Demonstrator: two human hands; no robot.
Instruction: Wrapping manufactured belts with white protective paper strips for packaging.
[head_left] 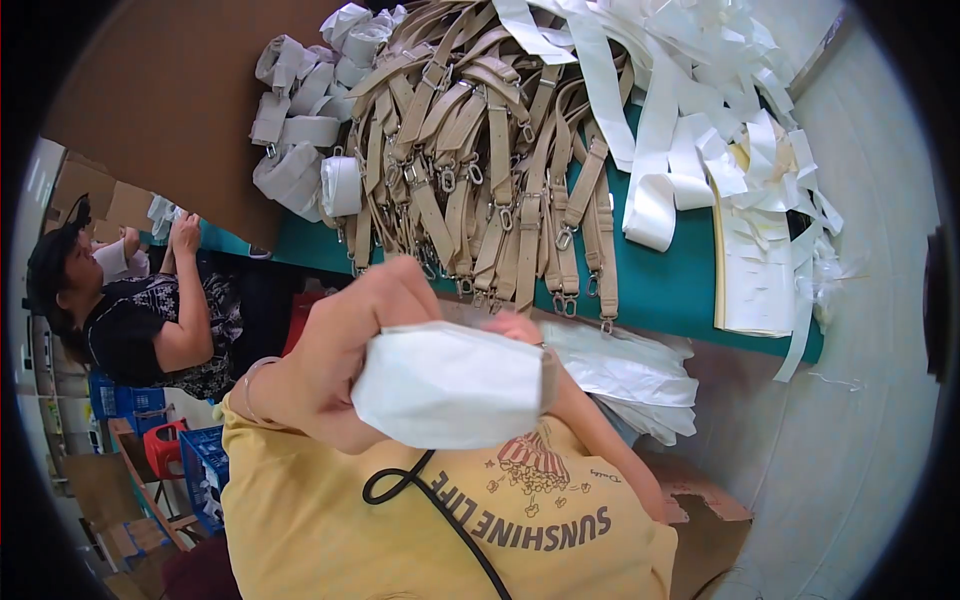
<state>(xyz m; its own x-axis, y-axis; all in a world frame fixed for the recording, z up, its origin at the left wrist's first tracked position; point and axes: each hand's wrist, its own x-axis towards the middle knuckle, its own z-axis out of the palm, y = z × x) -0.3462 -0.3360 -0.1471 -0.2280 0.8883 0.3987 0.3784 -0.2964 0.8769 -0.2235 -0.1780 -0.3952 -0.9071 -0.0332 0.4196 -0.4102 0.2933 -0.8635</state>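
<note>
A rolled strap wrapped in white paper [450, 385] is held up in front of my chest, with a beige edge showing at its right end. My left hand [345, 335] is closed around its left side, fingers bent over the top. Behind its upper right corner, my right hand [513, 325] grips it; most of that hand is hidden and the visible fingers are blurred. Just beyond lies a heap of beige straps [500, 150] with metal clasps, hanging over the near edge of a green table [675, 270].
White-wrapped rolls [300, 130] are piled left of the straps, by a brown cardboard sheet [170, 100]. Loose white paper strips [690, 90] and a paper stack [755, 270] cover the table's right. Plastic bags [630, 375] hang below the edge. A co-worker [150, 310] is at the left.
</note>
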